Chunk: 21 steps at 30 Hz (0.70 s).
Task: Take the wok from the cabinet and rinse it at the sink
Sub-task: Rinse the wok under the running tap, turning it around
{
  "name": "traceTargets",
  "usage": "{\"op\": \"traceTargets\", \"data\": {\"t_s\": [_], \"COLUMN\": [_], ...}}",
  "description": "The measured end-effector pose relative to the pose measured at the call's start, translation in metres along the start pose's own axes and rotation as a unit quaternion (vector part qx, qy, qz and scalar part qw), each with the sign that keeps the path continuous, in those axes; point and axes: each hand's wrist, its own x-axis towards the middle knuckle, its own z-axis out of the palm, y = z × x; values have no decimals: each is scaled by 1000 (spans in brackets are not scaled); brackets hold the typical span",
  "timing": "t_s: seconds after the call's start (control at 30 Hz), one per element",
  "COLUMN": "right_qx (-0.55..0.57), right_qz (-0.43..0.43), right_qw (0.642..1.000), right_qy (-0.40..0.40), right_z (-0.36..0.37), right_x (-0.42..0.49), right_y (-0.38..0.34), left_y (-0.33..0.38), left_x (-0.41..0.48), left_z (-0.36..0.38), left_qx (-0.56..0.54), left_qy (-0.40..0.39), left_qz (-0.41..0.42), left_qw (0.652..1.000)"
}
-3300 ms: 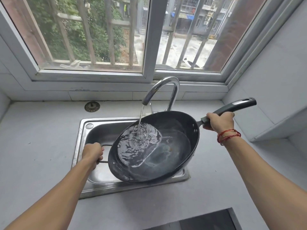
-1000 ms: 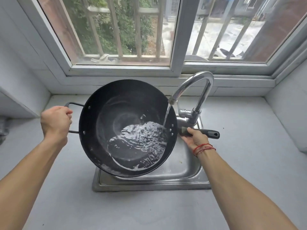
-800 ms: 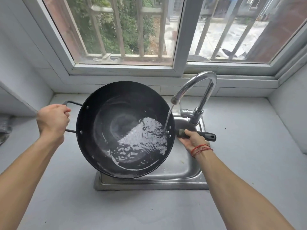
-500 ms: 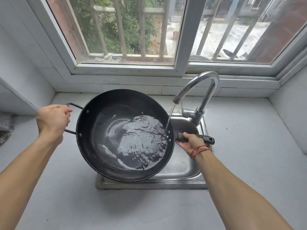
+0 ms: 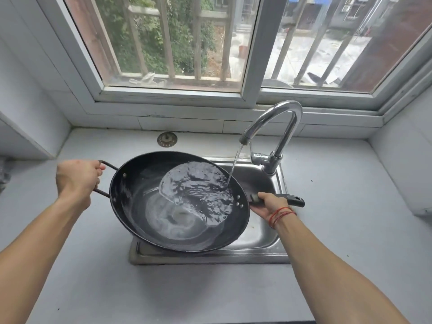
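Wok (image 5: 149,206) held over sink (image 5: 261,239), water pooling inside. Left hand (image 5: 77,178) grips loop handle (image 5: 105,178); right hand (image 5: 268,204) grips long handle (image 5: 289,202). Likely heavy, wet, slippery; two-handle hold suits.

Both bare forearms reaching forward, left hand (image 5: 78,177) fisted, fingers (image 5: 94,168) curled round the loop handle (image 5: 107,163), right hand (image 5: 268,204) gripping the long handle (image 5: 292,197) from beneath, thumb on top.

The black wok (image 5: 140,202) — tilted, water (image 5: 198,190) pooled inside — hangs over the steel sink (image 5: 264,237), covering its left half.
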Motion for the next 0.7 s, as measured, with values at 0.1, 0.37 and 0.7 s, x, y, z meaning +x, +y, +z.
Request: {"op": "traceTargets", "data": {"t_s": [0.1, 0.37, 0.7], "right_qx": [-28, -89, -158], "right_qz": [-14, -54, -124], "right_qw": [999, 991, 970], "right_qy": [27, 81, 138], "right_z": [-9, -24, -39], "right_x": [-3, -23, -46], "right_y": [-4, -20, -51], "left_y": [-10, -40, -73], "left_x": [1, -5, -17], "left_z": [4, 15, 33], "left_qx": [13, 24, 71], "left_qy": [-14, -18, -51], "left_qz": [-26, -81, -114], "left_qw": [999, 996, 990]}}
